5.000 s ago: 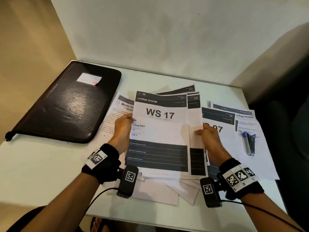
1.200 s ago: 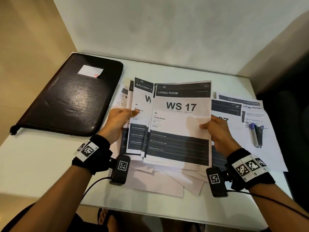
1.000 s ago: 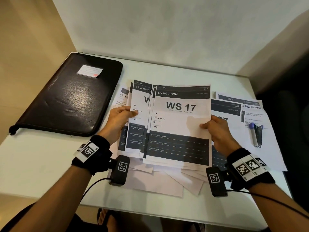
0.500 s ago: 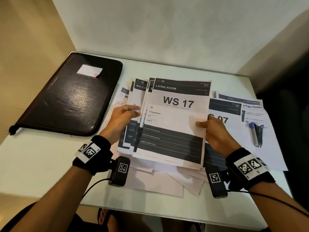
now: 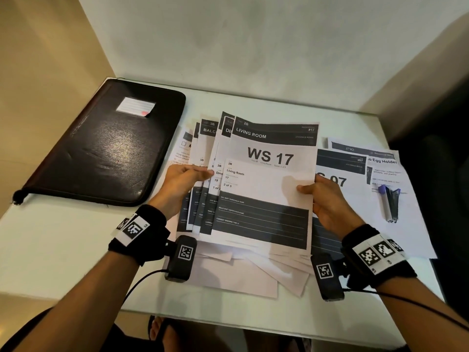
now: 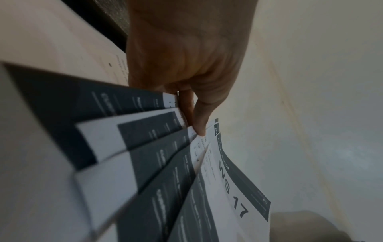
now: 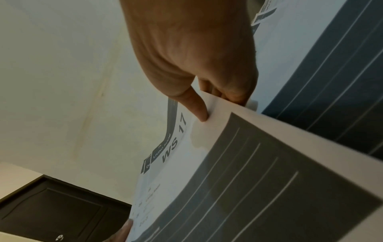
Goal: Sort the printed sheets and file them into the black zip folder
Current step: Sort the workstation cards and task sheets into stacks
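The person stands at a small white table (image 5: 63, 250) pushed into a corner, both hands raised a little above it and holding a fan of printed sheets (image 5: 203, 199) between them. The left hand (image 5: 177, 189) pinches the left edge of the fan, thumb lying on top and pointing right, the other fingers tucked underneath; the left wrist view shows the thumb tip pressed on a sheet edge where several dark-banded pages splay out like cards. The right hand (image 5: 327, 201) pinches the right edge of the front sheet (image 5: 266, 189), the one headed "LIVING ROOM" and "WS 17", thumb on its face and fingers curled behind it (the right wrist view shows this grip plainly). Behind that sheet, staggered to the left, I can read "BALC..." and "DIN..." on the headers of the next pages.

The black zip folder (image 5: 106, 148) lies flat and closed on the far left part of the table, well apart from the held sheets, with a small lined label (image 5: 135, 107) near its top edge and the zip pull (image 5: 16, 196) hanging at its near left corner.

More papers lie loose on the table under and beside the hands: blank-backed sheets (image 5: 241, 275) at the near edge, a sheet reading "07" (image 5: 340, 168) just right of the fan, and an "Egg Holder" page (image 5: 385, 163) further right with a blue-tipped black object (image 5: 389, 204) resting on it.
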